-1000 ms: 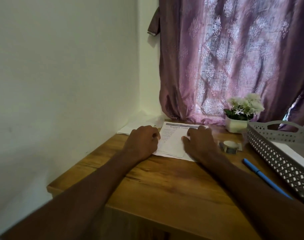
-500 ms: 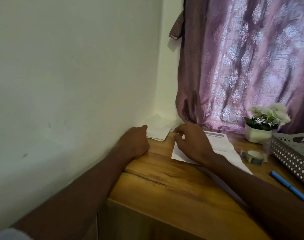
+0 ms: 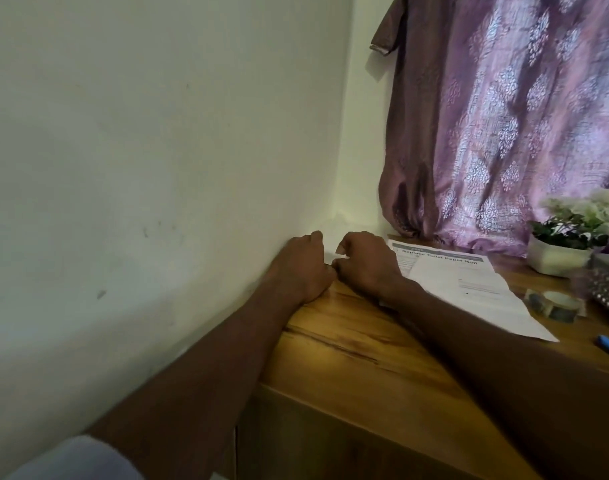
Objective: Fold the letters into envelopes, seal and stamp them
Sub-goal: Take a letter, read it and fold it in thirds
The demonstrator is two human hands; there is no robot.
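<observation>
Left of the letter (image 3: 465,285), my left hand (image 3: 301,268) and right hand (image 3: 365,263) pinch white paper (image 3: 331,258), likely envelopes; tugging could crumple it against the wall (image 3: 157,168).

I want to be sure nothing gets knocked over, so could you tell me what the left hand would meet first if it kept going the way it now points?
Probably the white paper in the corner under the left hand, then the wall just behind; depth is hard to judge.
</observation>
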